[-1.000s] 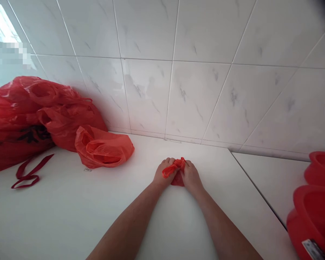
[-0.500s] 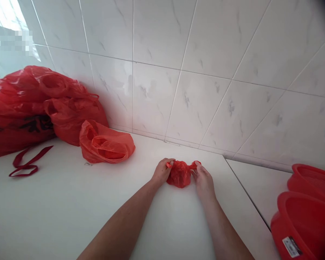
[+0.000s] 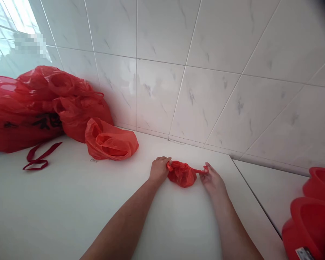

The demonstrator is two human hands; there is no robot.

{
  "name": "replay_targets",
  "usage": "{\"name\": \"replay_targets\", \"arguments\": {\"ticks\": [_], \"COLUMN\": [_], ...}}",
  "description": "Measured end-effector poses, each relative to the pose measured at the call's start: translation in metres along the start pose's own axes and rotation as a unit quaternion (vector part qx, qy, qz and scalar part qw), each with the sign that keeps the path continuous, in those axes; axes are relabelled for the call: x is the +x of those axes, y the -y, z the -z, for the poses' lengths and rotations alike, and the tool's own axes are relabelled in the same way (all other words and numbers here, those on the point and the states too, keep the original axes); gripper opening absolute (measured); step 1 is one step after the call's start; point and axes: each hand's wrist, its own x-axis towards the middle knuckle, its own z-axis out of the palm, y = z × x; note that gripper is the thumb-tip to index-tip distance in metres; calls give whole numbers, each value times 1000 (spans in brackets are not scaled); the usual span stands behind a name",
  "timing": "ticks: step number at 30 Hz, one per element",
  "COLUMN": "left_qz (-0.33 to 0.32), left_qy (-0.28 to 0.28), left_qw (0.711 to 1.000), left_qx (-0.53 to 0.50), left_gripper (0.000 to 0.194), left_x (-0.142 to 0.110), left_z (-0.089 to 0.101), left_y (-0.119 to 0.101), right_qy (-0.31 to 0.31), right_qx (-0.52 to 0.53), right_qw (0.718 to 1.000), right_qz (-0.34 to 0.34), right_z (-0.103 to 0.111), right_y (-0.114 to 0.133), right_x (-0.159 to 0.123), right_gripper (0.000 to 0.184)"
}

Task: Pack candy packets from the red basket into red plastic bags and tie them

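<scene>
A small bunched red plastic bag (image 3: pixel 182 174) lies on the white counter (image 3: pixel 70 202) between my hands. My left hand (image 3: pixel 159 169) is closed on the bag's left end. My right hand (image 3: pixel 213 179) pinches the thin twisted strip that runs out of the bag's right end. The two ends are stretched sideways, and the bundle sits tight in the middle.
A loose orange-red plastic bag (image 3: pixel 111 141) lies to the left, in front of a heap of larger red bags (image 3: pixel 43 104) against the tiled wall (image 3: pixel 206 72). A dark red ribbon (image 3: pixel 39 157) trails on the counter. Red plastic basins (image 3: pixel 311 220) stand stacked at the right edge.
My hands were pressed together over the bag; they have moved apart, the right hand further right, drawing the bag's ends out sideways.
</scene>
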Motion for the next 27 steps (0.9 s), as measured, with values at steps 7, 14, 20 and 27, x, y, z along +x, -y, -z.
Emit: {"name": "replay_targets", "arguments": {"ticks": [7,14,20,27], "left_qz": [30,82,95,176], "left_qy": [-40,-84,-11,72], "left_qw": [998,991,976,873], "left_qx": [-24,-62,-195,-450], "left_gripper": [35,32,41,46], "left_x": [-3,-1,-1,-1], "left_z": [5,13,11,6], "left_y": [-1,-3,-11,-15], "right_qy": [70,149,102,151], "right_qx": [-47,-267,-268,-54], "right_qw": [996,951,958,986], "right_qz": [7,-46,-8,-43], "right_z": [-12,-12,-21,-38], "right_y": [0,7,0,6], "right_x": [-18,-26,-26,-36], "right_gripper": [25,50,31,20]}}
